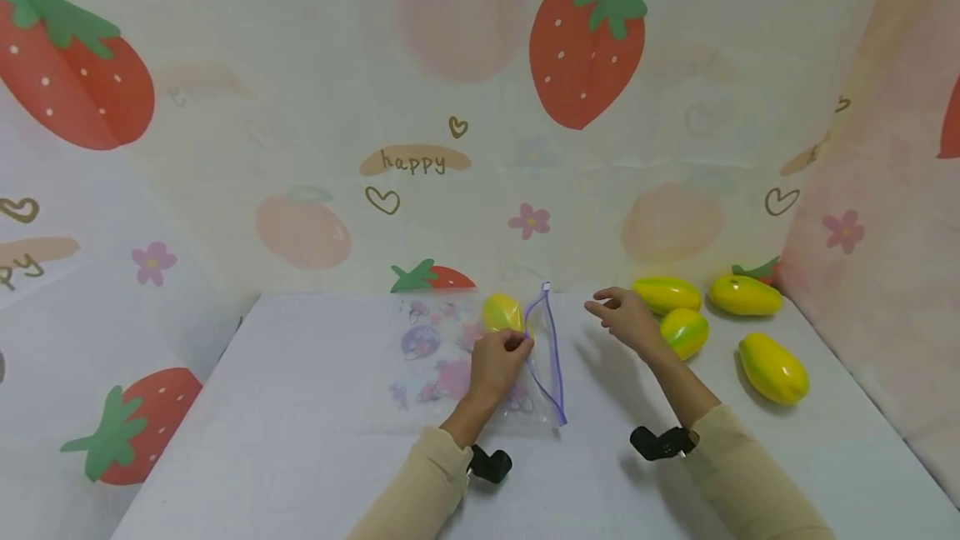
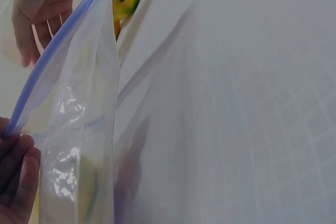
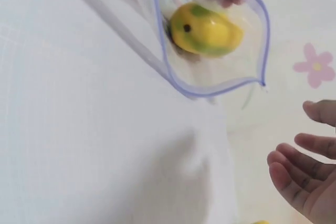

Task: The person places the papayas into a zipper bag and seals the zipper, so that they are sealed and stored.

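Head view: bag (image 1: 452, 375) pinched in left hand (image 1: 497, 363), near right hand (image 1: 628, 322).

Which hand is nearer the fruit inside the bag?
Left. The left hand pinches the bag by its rim, close beside that fruit; the right hand is outside the bag, off to its right.

"happy" stood in brown script on a tan patch (image 1: 416, 160) of the rear sheet (image 1: 487, 248); on the left sheet (image 1: 67, 323), "py" showed on another patch (image 1: 48, 248), cut by the view's edge; lettering by the right corner was too small to read.
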A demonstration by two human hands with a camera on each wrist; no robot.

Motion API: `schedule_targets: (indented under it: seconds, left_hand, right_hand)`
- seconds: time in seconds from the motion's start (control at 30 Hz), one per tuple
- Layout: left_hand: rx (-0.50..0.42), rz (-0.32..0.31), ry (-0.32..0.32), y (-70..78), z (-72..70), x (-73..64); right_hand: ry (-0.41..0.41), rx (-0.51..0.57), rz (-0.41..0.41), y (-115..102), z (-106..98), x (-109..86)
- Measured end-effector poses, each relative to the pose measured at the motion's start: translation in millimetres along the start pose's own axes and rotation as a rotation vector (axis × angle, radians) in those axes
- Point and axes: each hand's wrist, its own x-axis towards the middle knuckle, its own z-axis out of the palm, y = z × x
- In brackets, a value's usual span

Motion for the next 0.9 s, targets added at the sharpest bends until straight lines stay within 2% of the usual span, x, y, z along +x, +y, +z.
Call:
schedule_targets:
  seconds: [0.33, 0.67, 0.9]
  left_hand:
    - [-0.002, 0.000, 0.008, -0.9, 1.7, 0.7]
    - [0.004, -0.015, 0.010, 0.0, 1.8, -0.9]
    - [-0.006, -0.012, 0.004, 0.0, 1.1, -1.7]
  right_hand:
    - [0.111, -0.135, 0.044, 3.8, -37.5, -9.2]
    - [0.105, -0.205, 0.143, 23.0, -63.2, -12.5]
    - [0.159, -0.222, 0.160, 32.0, -74.2, -21.7]
